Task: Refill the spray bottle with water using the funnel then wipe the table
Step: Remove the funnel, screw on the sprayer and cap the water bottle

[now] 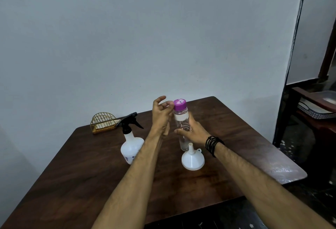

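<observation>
While the right hand [190, 132] wraps its fingers round the middle of the clear water bottle [181, 128] and holds it upright above the desk [91, 165], the left hand [161, 112] sits just beside the purple cap [179, 104], fingers loosely curled and spread, a fingertip or the thumb at the cap's edge; whether it actually pinches the cap I cannot tell. By the look of it, the bottle is thin rigid plastic, smooth and possibly slippery, with water showing in it, so it should be moderately light yet apt to slide or flex under a hard squeeze. A mid-body grip like the present one seems the sound place to hold it, leaving the cap free for twisting. The spray bottle [131, 147] stands on the desk to the left of the left forearm, near but not touched, its black trigger head [130, 121] on; it is translucent white plastic, probably light, and best taken round the neck below the trigger. The white funnel [192, 158] rests mouth-down on the desk, spout up, just in front of the held bottle and below the right wrist; it looks stiff and very light, easy to lift by the spout. A gold wire holder [103, 122] sits behind the spray bottle near the wall.
</observation>
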The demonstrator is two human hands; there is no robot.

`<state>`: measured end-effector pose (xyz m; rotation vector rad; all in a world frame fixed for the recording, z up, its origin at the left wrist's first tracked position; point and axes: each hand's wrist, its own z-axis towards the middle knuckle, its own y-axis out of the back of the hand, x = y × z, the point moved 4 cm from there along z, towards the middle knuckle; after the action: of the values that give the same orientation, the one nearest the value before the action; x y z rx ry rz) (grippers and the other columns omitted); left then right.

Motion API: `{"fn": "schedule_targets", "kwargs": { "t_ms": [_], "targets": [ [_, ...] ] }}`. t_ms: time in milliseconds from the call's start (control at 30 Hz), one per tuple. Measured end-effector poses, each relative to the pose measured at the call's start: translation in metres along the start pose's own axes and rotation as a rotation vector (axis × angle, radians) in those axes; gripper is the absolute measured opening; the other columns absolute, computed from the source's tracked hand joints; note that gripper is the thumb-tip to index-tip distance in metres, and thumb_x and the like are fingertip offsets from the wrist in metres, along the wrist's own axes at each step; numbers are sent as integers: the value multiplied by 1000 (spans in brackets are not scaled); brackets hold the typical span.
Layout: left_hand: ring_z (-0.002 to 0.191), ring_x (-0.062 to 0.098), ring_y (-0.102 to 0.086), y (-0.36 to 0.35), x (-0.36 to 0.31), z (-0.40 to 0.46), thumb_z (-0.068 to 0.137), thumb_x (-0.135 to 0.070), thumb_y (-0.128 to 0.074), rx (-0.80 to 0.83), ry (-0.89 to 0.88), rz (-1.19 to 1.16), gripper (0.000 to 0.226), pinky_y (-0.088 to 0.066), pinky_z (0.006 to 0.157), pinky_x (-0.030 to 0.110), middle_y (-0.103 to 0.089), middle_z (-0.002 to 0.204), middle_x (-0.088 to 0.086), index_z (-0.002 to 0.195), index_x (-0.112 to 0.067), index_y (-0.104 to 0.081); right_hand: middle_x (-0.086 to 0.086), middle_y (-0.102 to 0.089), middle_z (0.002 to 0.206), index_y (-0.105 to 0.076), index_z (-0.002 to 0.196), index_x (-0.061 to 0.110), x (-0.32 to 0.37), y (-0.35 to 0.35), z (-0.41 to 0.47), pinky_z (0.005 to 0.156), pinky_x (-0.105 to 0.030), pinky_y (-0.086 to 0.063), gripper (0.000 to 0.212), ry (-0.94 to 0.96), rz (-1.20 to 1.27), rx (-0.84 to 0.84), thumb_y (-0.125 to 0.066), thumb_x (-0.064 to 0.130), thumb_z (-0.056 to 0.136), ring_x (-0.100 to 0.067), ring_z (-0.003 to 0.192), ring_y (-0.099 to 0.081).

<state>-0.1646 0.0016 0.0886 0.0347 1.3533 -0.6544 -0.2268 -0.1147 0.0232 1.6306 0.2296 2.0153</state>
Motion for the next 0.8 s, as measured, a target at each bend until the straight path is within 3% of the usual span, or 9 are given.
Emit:
{"fn": "schedule_targets", "kwargs": {
  "t_ms": [100,200,267,333,433,500,567,667,800],
  "targets": [
    [77,7,-67,-4,-2,-2,99,-11,-57,-1,-34,63,30,-54,73,24,-68,86,1,127,-15,-47,-3,-62,125,-25,142,23,-1,-2,2,95,-32,-48,82,4,3,5,-77,37,81,-16,108,-62],
    [92,9,-68,-21,-2,-7,92,-23,-68,101,-42,288,52,-56,75,17,-68,105,1,138,-20,-43,-3,-62,126,-21,144,29,-3,-3,2,97,-33,-50,87,0,18,8,-77,42,80,-16,111,-63],
    [104,18,-67,-22,4,-5,87,-17,-74,112,-11,234,64,-58,82,25,-65,117,5,141,-21,-41,-3,-63,127,-20,143,30,-3,-2,1,97,-31,-50,86,3,25,6,-77,42,80,-15,111,-63],
    [102,23,-66,-12,10,-2,88,-9,-72,32,12,34,52,-58,79,30,-64,119,10,132,-19,-47,-3,-63,126,-23,143,26,-2,-1,1,92,-25,-47,83,7,25,0,-78,36,81,-13,110,-62],
    [86,18,-65,2,17,-4,99,-11,-56,-53,20,-85,11,-55,67,22,-65,103,11,110,-12,-58,-3,-62,126,-26,142,25,-3,-3,2,94,-28,-48,81,11,32,8,-78,32,81,-14,111,-61],
    [85,17,-67,-2,19,-7,97,-35,-57,-6,20,10,30,-56,71,23,-70,99,10,107,-8,-63,-2,-63,124,-25,141,27,-4,-3,3,97,-32,-50,82,16,23,7,-79,35,80,-14,110,-63],
    [88,16,-69,-11,17,-8,78,-50,-72,62,5,163,55,-57,78,29,-71,102,10,111,-7,-65,-1,-64,122,-21,143,31,-6,-2,4,97,-35,-52,85,16,32,12,-78,35,81,-15,108,-65],
    [91,15,-67,-19,16,-3,76,-29,-84,106,-64,372,54,-58,82,27,-70,106,9,119,-5,-62,0,-65,124,-17,145,39,-7,0,3,97,-35,-53,89,28,50,14,-78,33,81,-14,109,-65],
    [88,14,-67,-21,19,1,85,-16,-77,159,-29,351,41,-55,76,21,-69,100,6,121,-2,-62,2,-63,126,-17,143,46,-10,1,2,97,-37,-53,88,34,86,39,-77,37,79,-13,112,-64]
  ]
}}
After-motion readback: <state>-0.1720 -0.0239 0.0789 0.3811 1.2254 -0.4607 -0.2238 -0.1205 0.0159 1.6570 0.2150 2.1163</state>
